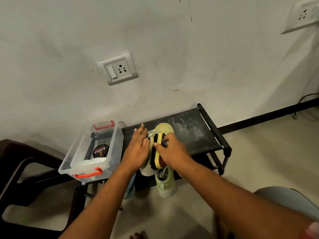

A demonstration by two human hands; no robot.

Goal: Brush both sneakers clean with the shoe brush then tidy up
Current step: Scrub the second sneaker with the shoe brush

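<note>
Our flat left hand (139, 147) hides part of the sneaker (164, 129); our right hand (170, 150) grips the brush (159, 158) above a dusty black rack (198, 130).

On the black fabric-topped metal shoe rack (193, 133) lies a pale yellow-green sneaker (164, 129). The left hand (138, 149) rests flat on it with straight fingers, and the right hand (170, 149) grips a yellow-backed, black-bristled shoe brush (158, 163) against its upper. A matching second sneaker (164, 187) sits below the rack's front edge. A clear plastic box with orange-red latches (69, 163) at the left end holds a round black polish tin (101, 150).
</note>
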